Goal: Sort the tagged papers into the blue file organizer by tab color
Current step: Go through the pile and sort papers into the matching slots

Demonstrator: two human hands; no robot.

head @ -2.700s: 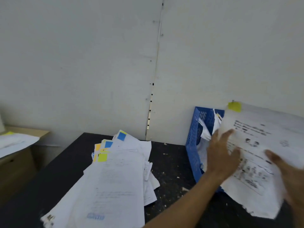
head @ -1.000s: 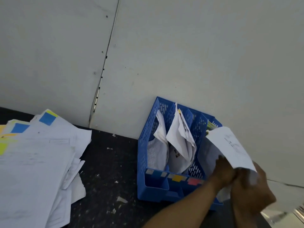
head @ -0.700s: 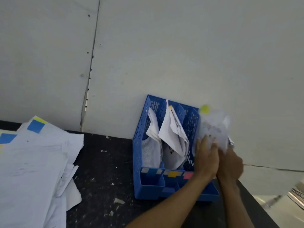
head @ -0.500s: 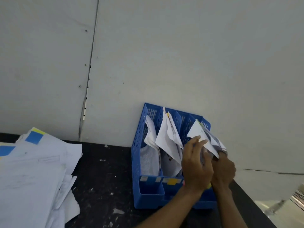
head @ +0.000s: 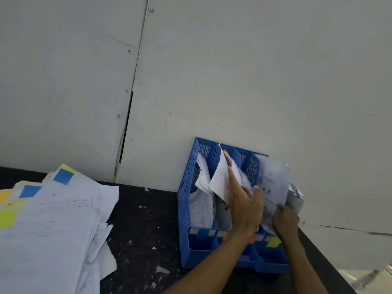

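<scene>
The blue file organizer stands against the wall on the dark table, with white papers in its slots and coloured labels along its front. A printed paper stands in the rightmost slot, blurred by motion. My right hand grips its lower edge. My left hand lies with straight fingers against the papers of the middle slot, holding them to the left. A pile of tagged papers with blue, yellow and orange tabs lies on the left of the table.
The grey wall rises directly behind the organizer. The dark table top between pile and organizer is speckled with small paper scraps. The table's right edge runs just beside the organizer.
The yellow-tabbed paper has gone from in front of me down into the organizer's rightmost slot. My left hand has shifted onto the middle slot's papers and my right hand has sunk lower.
</scene>
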